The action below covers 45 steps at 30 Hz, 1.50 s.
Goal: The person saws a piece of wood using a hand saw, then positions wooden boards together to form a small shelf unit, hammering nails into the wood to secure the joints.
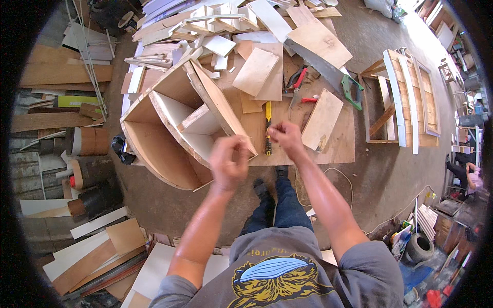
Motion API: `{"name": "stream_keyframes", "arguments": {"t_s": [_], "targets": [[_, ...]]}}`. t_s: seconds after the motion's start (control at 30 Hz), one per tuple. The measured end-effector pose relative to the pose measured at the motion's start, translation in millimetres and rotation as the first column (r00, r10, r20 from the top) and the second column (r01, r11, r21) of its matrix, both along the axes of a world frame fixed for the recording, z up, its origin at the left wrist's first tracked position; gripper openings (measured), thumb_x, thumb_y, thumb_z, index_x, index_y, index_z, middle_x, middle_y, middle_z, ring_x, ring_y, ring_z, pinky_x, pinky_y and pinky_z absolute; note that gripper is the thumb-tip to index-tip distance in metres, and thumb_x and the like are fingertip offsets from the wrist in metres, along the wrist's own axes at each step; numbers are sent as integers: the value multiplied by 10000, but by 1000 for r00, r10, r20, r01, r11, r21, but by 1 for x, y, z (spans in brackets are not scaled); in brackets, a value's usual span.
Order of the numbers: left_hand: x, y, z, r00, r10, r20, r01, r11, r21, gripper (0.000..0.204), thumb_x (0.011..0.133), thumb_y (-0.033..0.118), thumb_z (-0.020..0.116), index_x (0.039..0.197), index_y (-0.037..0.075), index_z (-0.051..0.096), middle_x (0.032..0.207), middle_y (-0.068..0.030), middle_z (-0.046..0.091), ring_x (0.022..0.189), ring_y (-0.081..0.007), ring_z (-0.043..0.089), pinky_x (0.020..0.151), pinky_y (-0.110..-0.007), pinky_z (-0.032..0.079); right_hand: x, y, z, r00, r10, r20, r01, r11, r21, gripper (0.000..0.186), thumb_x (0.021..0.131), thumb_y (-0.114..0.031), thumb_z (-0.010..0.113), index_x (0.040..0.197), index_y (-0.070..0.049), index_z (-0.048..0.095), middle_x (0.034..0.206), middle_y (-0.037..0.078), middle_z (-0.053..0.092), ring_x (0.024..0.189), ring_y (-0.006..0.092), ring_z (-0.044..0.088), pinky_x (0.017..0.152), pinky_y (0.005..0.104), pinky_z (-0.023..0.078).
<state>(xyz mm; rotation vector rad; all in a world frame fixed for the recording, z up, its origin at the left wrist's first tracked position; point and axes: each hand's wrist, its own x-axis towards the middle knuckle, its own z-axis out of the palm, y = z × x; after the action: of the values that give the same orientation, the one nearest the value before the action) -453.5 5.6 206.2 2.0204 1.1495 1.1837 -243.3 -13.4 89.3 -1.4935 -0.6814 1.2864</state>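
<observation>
A curved wooden cabinet [150, 134] with inner dividers stands on the left of the plywood work table [336, 150]. My left hand [229, 160] is over its near right corner, fingers curled but smeared by motion. Just right of it, my right hand [288, 138] is closed, thumb and forefinger pressed together; anything in the pinch is too small to make out. Between the two hands lies a slim yellow-and-black tool [268, 120], perhaps a utility knife. A rectangular plywood piece [323, 120] rests beyond my right hand.
Red-handled pliers [299, 79] and a green-handled handsaw [328, 69] lie farther back, among plywood offcuts [256, 72]. A wooden frame [411, 100] stands at the right. Boards [67, 121] are stacked along the left. A thin cable [351, 187] loops over the floor.
</observation>
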Motion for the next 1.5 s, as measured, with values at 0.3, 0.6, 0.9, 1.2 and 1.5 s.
{"name": "stream_keyframes", "arguments": {"t_s": [0.3, 0.6, 0.9, 1.2, 1.5], "targets": [[74, -63, -115, 904, 291, 314, 183, 399, -898, 322, 1036, 320, 695, 1020, -1, 694, 845, -38, 683, 714, -116, 609, 662, -278, 497, -2, -57, -18, 989, -90, -114, 91, 996, 2, 155, 946, -141, 750, 930, 12, 773, 805, 34, 724, 732, 88, 633, 660, 268, 516], [65, -83, -128, 833, 450, 321, 150, 375, -915, 279, 1021, 301, 719, 944, 37, 672, 794, -17, 637, 685, -99, 567, 632, -267, 460, -14, 10, -43, 607, 113, 787, 66, 979, -191, 553, 880, -429, 789, 1152, 31, 648, 927, 204, 750, 877, 360, 750, 762, 466, 587], [64, -86, -120, 778, 501, 380, 226, 341, -913, 186, 983, 214, 768, 927, 63, 675, 784, -6, 641, 656, -99, 568, 611, -262, 482, 12, 22, -24, 590, 405, 699, -37, 878, -478, 407, 840, -259, 679, 1121, 34, 687, 1037, 290, 741, 1018, 419, 733, 894, 508, 576], [78, -82, -135, 797, 399, 453, 303, 385, -872, 176, 981, 202, 767, 968, 48, 681, 836, -29, 696, 705, -104, 651, 657, -259, 553, 57, -59, -35, 612, 364, 702, -92, 915, -394, 303, 856, -172, 648, 1088, 18, 690, 1011, 272, 736, 1040, 476, 693, 918, 551, 541], [87, -72, -157, 829, 299, 472, 367, 346, -863, 323, 975, 152, 755, 1247, 15, 647, 904, -25, 672, 747, -122, 643, 683, -275, 545, 95, -100, -42, 613, 254, 748, 14, 943, -332, 281, 846, -170, 652, 1069, 0, 659, 981, 284, 711, 991, 479, 683, 867, 573, 524]]}}
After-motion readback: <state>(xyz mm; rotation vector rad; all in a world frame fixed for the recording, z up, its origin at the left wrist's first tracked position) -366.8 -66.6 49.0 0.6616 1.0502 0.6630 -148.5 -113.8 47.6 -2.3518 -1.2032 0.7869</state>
